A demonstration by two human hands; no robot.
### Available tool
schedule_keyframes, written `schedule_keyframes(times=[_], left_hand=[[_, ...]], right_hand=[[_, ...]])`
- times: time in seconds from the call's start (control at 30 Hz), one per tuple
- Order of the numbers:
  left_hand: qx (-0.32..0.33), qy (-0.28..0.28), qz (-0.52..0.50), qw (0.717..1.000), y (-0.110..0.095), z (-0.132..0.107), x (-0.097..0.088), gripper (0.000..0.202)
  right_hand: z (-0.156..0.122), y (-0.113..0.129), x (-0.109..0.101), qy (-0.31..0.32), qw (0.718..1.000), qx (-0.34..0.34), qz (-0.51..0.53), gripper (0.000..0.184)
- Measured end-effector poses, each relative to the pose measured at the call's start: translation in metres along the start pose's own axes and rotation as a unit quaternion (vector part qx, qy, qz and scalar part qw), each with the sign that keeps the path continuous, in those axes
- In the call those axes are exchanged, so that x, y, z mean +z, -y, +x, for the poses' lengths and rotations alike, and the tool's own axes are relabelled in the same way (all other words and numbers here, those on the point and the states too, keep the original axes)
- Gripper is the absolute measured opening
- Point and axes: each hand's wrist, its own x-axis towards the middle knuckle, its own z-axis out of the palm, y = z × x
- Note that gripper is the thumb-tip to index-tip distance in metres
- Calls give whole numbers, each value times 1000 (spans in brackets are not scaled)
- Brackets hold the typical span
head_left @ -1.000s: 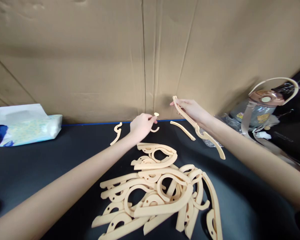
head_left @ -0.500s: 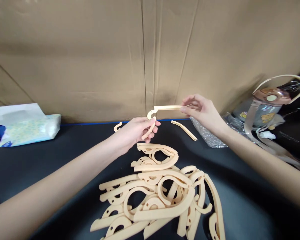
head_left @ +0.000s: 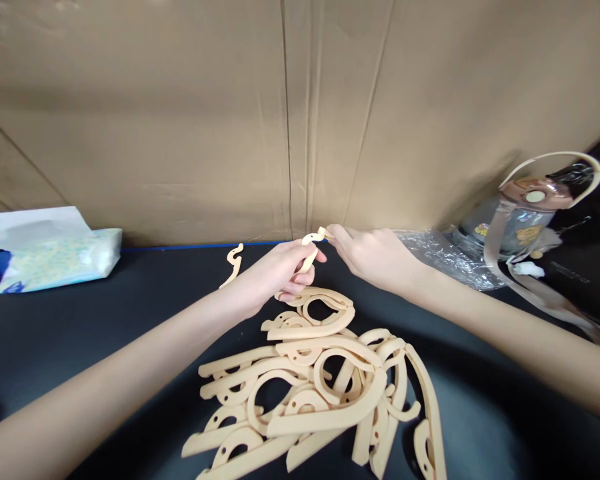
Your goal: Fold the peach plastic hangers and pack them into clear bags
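Note:
My left hand (head_left: 283, 270) is closed around a small cream plastic hanger hook (head_left: 308, 259), its curved end showing above the fingers. My right hand (head_left: 377, 259) has its fingers pinched on a cream hanger arm (head_left: 323, 233); only the tip shows, right at the hook's upper end, and the hand covers the remainder. Whether the two parts are joined I cannot tell. Beyond my left wrist lies another loose hook (head_left: 237, 263). Just below both hands, a pile of folded cream plastic hangers (head_left: 325, 420) spreads over the black table.
A tissue pack (head_left: 60, 260) lies at the left. To the right are crumpled clear plastic wrap (head_left: 445, 257) and a water bottle (head_left: 527, 223) with a handle and a strap (head_left: 540, 300). A cardboard wall (head_left: 180, 133) rises behind the table's blue back edge.
My right hand has moved left and turned, bringing the hanger arm to the hook in my left hand. The loose arm that lay on the table is now hidden behind my right hand.

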Motion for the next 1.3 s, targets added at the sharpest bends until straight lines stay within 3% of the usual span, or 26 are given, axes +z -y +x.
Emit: schedule_keyframes(times=[0.17,0.3,0.47,0.53,0.63,0.77,0.9,1.1,1.2,1.3], left_hand=[[3,-38,54,998,0,6,2,33],[33,-114,133,984,1,14,11,33],[95,-187,263,942,3,2,10,25],[96,-201,299,928,4,-4,-6,23],[79,-241,315,915,7,-7,-47,19],[42,-292,304,906,22,1,-98,21],[11,-310,334,890,43,9,-118,26],[11,-354,430,830,48,5,-109,34],[34,-358,457,813,40,-4,-87,33],[46,-311,471,824,34,-15,-58,30]], right_hand=[[5,13,4,-5,1000,-1,7,35],[18,18,7,31,996,36,74,26],[30,-17,13,67,988,82,114,21],[28,-37,22,72,985,110,110,30],[21,-55,43,76,984,139,85,38],[14,-54,70,89,985,123,78,38],[16,-47,76,79,987,109,84,35],[5,-21,48,40,989,39,140,33],[-6,1,31,56,972,-34,226,36],[-11,16,24,73,956,-66,277,31]])
